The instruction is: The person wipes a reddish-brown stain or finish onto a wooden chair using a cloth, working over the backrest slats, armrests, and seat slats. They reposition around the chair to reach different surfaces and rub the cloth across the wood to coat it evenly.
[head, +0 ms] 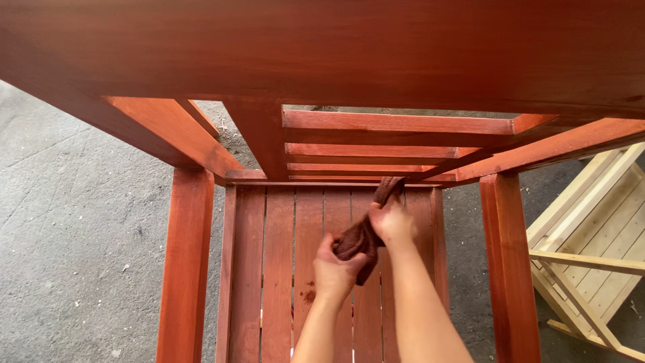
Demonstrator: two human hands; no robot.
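Rag (359,240): a dark reddish-brown cloth is seen, twisted into a thick roll; it is stretched on a slant between both hands, with its upper end (388,189) reaching up to the rail at the back of the slatted shelf.
Rag position: it is held just above the slats, towards the right half of the shelf, below the upper frame of the piece.
Left hand (336,272): the lower end of the rag is gripped; the fingers are curled tight around the cloth, and the forearm comes in from the bottom edge.
Right hand (392,224): the upper part of the rag is clasped; the fingers are closed over it, close to the back rail.
Slatted shelf (279,269): about 6 lengthwise boards are stained red-brown, with narrow gaps between them; a small darker blotch (308,294) is seen on 1 board near the left wrist.
Stained frame (322,54): a broad, glossy red-brown board is seen across the top, with cross rails beneath it and 2 upright legs (185,269) at left and right.
Floor (74,228): grey, rough concrete is seen on both sides.
Unstained piece (591,249): pale bare-wood slats and rails are seen at the right edge, apart from the stained frame.
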